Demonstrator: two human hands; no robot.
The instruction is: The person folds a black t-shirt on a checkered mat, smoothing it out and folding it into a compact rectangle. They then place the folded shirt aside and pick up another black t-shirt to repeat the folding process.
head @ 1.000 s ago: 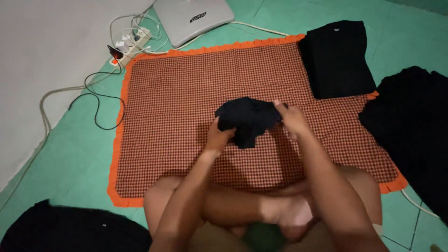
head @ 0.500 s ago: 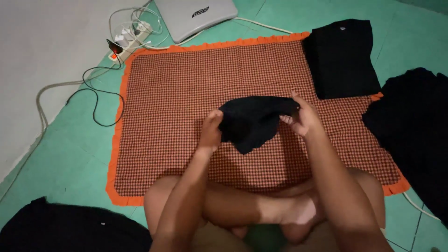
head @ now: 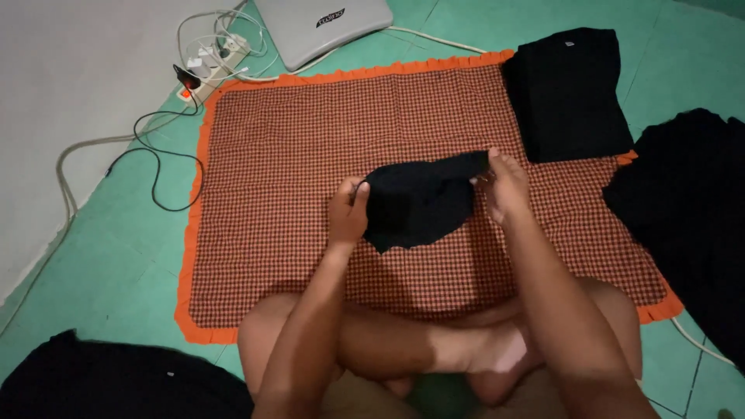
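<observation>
Black garment (head: 419, 203) stretched between left hand (head: 348, 213) and right hand (head: 506, 186), fingers pinching its upper corners.

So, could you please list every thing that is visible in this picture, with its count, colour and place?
small garment: 1, black, held up between both hands above the middle of the mat
mat: 1, red-and-dark checked with orange border, spread on the floor
folded garment: 1, black, on the mat's far right corner
cloth pile: 1, black, on the floor at the right
dark cloth: 1, black, floor at lower left
laptop: 1, silver, closed, beyond the mat
power strip: 1, white, with plugs, at the mat's far left corner
cables: several, white and black, left of the mat
floor: green
left hand: grips the garment's left edge
right hand: grips its right edge
legs: crossed, bare, at the mat's near edge
</observation>
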